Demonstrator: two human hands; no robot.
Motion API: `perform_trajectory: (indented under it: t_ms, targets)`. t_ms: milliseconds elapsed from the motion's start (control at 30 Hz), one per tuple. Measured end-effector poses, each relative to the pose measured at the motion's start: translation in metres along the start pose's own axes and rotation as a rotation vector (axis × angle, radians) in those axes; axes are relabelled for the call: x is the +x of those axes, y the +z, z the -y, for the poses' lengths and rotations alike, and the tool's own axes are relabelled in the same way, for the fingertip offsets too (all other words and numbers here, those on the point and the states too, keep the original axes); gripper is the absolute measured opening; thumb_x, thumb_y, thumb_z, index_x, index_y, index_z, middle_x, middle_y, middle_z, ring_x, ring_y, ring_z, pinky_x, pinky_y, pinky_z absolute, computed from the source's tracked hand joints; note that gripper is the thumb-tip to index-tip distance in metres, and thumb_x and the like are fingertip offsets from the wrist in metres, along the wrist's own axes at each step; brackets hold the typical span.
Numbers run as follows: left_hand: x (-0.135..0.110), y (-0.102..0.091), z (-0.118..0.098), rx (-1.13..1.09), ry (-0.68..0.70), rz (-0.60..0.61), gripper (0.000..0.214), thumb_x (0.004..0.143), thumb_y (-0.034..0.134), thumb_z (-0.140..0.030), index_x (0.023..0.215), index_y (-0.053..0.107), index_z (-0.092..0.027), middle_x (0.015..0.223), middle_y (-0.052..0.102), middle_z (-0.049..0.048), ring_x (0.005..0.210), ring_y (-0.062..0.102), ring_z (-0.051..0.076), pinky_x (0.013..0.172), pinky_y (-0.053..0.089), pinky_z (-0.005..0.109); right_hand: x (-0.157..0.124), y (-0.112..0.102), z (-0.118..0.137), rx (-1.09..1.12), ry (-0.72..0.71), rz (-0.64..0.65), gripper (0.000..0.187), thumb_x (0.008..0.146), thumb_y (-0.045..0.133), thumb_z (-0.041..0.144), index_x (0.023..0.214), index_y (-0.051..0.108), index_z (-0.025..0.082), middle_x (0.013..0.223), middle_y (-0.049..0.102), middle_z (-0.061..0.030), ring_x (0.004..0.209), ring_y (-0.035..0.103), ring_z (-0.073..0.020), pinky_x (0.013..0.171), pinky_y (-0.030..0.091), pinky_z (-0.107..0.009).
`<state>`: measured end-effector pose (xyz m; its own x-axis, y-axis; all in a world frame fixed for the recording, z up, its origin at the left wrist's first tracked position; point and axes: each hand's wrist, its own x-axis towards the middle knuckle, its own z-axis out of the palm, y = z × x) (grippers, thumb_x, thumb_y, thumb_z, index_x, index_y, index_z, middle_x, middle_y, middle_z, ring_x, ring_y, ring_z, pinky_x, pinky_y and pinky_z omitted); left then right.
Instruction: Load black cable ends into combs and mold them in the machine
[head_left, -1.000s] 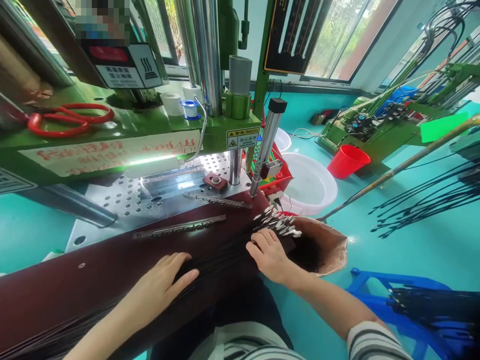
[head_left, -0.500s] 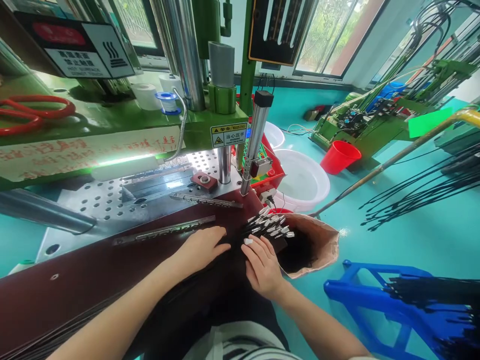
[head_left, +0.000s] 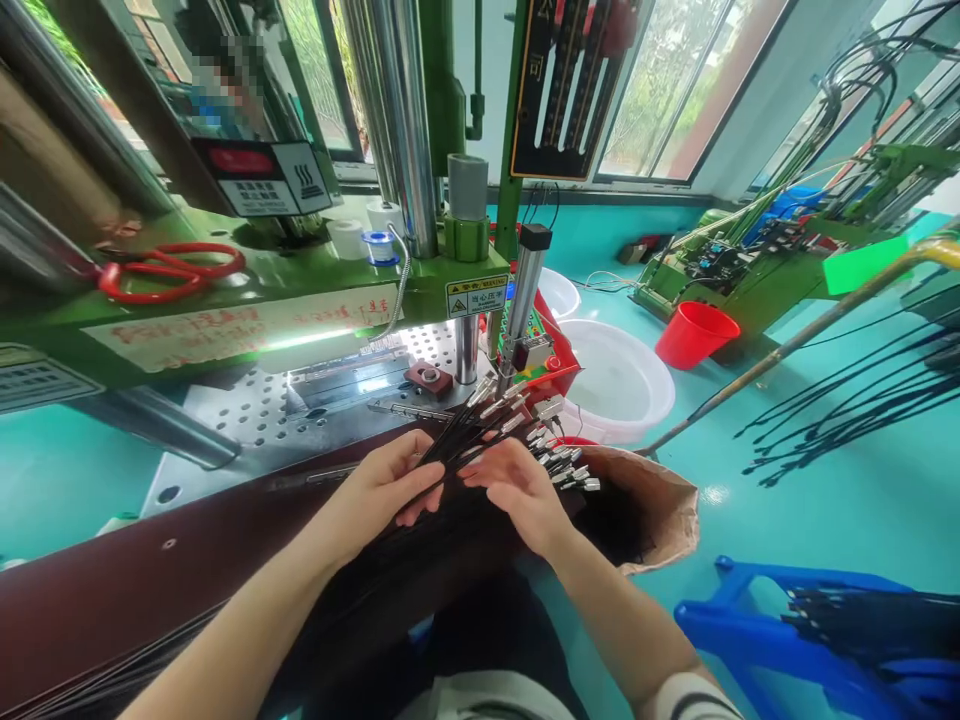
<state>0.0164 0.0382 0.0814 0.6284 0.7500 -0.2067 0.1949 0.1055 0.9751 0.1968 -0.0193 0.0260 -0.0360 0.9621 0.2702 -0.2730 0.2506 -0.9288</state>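
Note:
A bunch of black cables with silvery metal ends is lifted over the front of the brown bench. My left hand is closed around it, with the thumb lying across the top. From the other side my right hand curls its fingers against the same cables, just below their metal ends. More metal-ended cables lie just beyond my right hand, by the mouth of a brown paper bag. The lower run of the held cables is lost in the dark above my lap.
Ahead stands a green press with a perforated metal plate and red-handled scissors on top. A white tub, a red bucket and a blue stool bearing black cables stand at right.
My left hand has closed on a bunch of cables, now raised with its metal ends up. My right hand has come onto it too. The view has shifted slightly left and up.

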Motion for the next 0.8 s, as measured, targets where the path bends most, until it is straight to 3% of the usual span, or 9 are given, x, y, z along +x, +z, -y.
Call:
perform_trajectory:
  t_ms: [67,200,300,400,500,567,667,800]
  targets:
    - [0.002,0.002,0.001,0.011,0.005,-0.024,0.027,0.08,0.049,-0.042,0.088,0.043,-0.017,0.059,0.053,-0.0035,0.044,0.041,0.006,0.041,0.028,0.018,0.021,0.01,0.004,0.205,0.033,-0.042,0.042,0.072,0.065,0.033,0.109,0.05,0.024,0.091,0.061,-0.0024,0.073,0.061,-0.0161,0.064,0.053,-0.032]
    - [0.007,0.0,-0.004,0.077,0.011,-0.015,0.028,0.076,0.054,-0.039,0.089,0.047,-0.016,0.063,0.053,-0.0038,0.043,0.039,0.005,0.04,0.03,0.018,0.044,0.018,0.01,0.225,0.076,-0.119,0.019,0.076,0.061,0.032,0.087,0.057,0.017,0.067,0.06,0.0005,0.053,0.055,-0.011,0.049,0.047,-0.024]
    - [0.012,-0.001,-0.007,0.166,0.039,0.005,0.025,0.072,0.057,-0.037,0.083,0.049,-0.016,0.067,0.054,-0.0035,0.041,0.039,0.005,0.04,0.031,0.019,0.047,0.009,0.011,0.261,0.083,-0.14,0.022,0.077,0.059,0.036,0.086,0.058,0.016,0.065,0.059,0.0005,0.05,0.055,-0.0119,0.049,0.047,-0.026]
    - [0.015,0.004,-0.007,0.353,0.064,-0.038,0.021,0.077,0.049,-0.038,0.078,0.05,-0.017,0.067,0.057,-0.0019,0.043,0.044,0.008,0.045,0.035,0.022,0.044,-0.008,0.01,0.344,0.082,-0.226,0.03,0.08,0.052,0.044,0.087,0.058,0.016,0.059,0.057,0.0009,0.049,0.055,-0.0136,0.048,0.048,-0.029]
    - [0.016,0.012,-0.006,0.664,0.14,-0.087,0.021,0.082,0.039,-0.036,0.085,0.052,-0.019,0.073,0.061,0.002,0.058,0.055,0.015,0.057,0.039,0.027,0.039,-0.026,0.008,0.316,0.07,-0.276,0.033,0.082,0.049,0.043,0.094,0.06,0.014,0.063,0.059,-0.0013,0.052,0.056,-0.0137,0.051,0.05,-0.03]
    - [0.017,0.016,-0.006,0.811,0.176,-0.061,0.022,0.084,0.035,-0.033,0.088,0.052,-0.019,0.074,0.062,0.0042,0.068,0.058,0.02,0.062,0.039,0.029,0.034,-0.035,0.006,0.26,0.064,-0.239,0.034,0.083,0.047,0.041,0.101,0.059,0.014,0.071,0.061,-0.0035,0.055,0.058,-0.0144,0.056,0.052,-0.033]
    - [0.021,0.02,-0.009,0.823,0.155,-0.016,0.023,0.085,0.032,-0.033,0.086,0.05,-0.02,0.073,0.062,0.0046,0.071,0.06,0.021,0.064,0.039,0.03,0.026,-0.043,-0.001,0.183,0.056,-0.158,0.033,0.085,0.043,0.041,0.101,0.059,0.017,0.079,0.064,-0.0063,0.065,0.062,-0.0187,0.062,0.053,-0.039]
    - [0.032,0.029,-0.01,0.673,0.092,0.047,0.02,0.085,0.033,-0.035,0.082,0.046,-0.021,0.076,0.064,0.0024,0.073,0.06,0.019,0.065,0.04,0.029,0.019,-0.049,-0.013,-0.056,0.019,-0.133,0.039,0.089,0.034,0.044,0.093,0.062,0.017,0.079,0.066,-0.0104,0.078,0.063,-0.0237,0.071,0.052,-0.043]
